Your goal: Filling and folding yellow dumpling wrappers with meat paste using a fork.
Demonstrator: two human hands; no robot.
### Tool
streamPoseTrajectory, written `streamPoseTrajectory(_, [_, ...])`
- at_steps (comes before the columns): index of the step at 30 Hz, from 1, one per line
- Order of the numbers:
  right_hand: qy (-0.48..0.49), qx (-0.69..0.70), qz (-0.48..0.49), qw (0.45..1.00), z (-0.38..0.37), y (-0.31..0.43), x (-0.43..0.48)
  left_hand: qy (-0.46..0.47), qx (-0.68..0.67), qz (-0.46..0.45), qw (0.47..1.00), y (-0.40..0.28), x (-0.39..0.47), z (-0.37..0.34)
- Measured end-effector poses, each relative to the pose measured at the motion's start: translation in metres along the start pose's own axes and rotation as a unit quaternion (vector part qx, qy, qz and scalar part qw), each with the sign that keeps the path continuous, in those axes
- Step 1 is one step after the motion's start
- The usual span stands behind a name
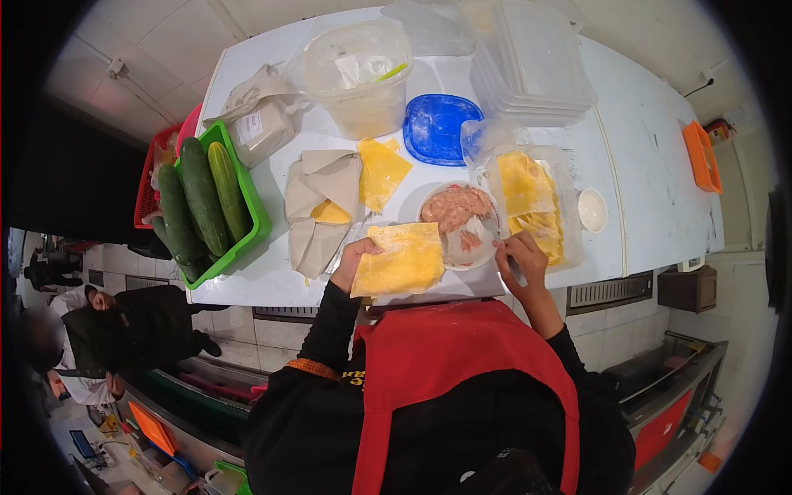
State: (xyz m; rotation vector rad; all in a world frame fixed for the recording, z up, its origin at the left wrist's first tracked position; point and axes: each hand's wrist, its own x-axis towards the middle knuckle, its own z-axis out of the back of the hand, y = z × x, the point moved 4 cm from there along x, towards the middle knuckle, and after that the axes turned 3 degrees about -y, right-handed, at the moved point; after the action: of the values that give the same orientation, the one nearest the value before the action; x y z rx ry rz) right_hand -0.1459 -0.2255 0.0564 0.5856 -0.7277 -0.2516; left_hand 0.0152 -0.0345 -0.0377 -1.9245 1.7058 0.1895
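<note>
My left hand [356, 261] grips a square yellow dough wrapper [399, 260], or a thin stack of them, over the table's near edge. Its thumb lies on top. Pinched fingers of my right hand [525, 257] are at the right rim of a bowl [456, 252]; whether they hold a thin tool is too small to make out. Raw minced meat [451, 207] fills the bowl's far side, and a small lump of it [470, 241] sits apart, lower down. Right of the bowl, a clear plastic container [572, 247] holds folded yellow wrapper pieces [529, 185].
Loose yellow sheets [380, 173] lie beside folded brown paper [322, 185]. Behind are a blue lid [442, 130], a plastic tub [365, 111] and stacked clear containers [532, 62]. A green basket [247, 210] of cucumbers stands left; a small white bowl [592, 210], right. A person [117, 334] is at left.
</note>
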Motion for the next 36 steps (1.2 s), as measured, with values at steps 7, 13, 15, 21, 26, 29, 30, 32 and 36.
streamPoseTrajectory(7, [0.128, 0.013, -0.001, 0.992, -0.012, 0.003, -0.01, 0.032, -0.024, -0.012, 0.999, 0.0, 0.0, 0.002])
streamPoseTrajectory(13, [0.031, 0.021, -0.006, 0.999, 0.001, 0.0, -0.005, -0.024, 0.002, -0.027, 0.999, 0.003, 0.002, 0.012])
streamPoseTrajectory(15, [0.007, 0.001, 0.001, 1.0, -0.002, -0.003, 0.0, -0.019, 0.004, -0.023, 1.0, 0.002, 0.002, 0.009])
streamPoseTrajectory(21, [0.134, 0.018, 0.002, 0.991, -0.012, -0.003, -0.009, -0.011, 0.0, -0.009, 1.0, 0.002, 0.0, 0.007])
streamPoseTrajectory(26, [0.077, 0.018, 0.012, 0.997, 0.001, 0.002, 0.0, 0.006, -0.005, -0.015, 1.0, 0.002, 0.0, 0.004])
streamPoseTrajectory(29, [0.092, 0.019, 0.035, 0.995, 0.0, -0.004, 0.001, 0.01, -0.007, -0.004, 1.0, 0.001, 0.0, 0.002])
streamPoseTrajectory(30, [0.131, 0.036, 0.053, 0.989, -0.005, -0.005, 0.0, 0.005, -0.006, -0.002, 1.0, 0.001, 0.0, 0.003])
streamPoseTrajectory(32, [0.166, 0.019, 0.047, 0.985, -0.008, -0.002, -0.006, 0.0, -0.005, -0.002, 1.0, 0.002, -0.001, 0.007])
streamPoseTrajectory(36, [0.143, 0.023, 0.01, 0.989, 0.0, 0.005, -0.003, -0.023, 0.013, -0.013, 1.0, 0.004, -0.002, 0.011])
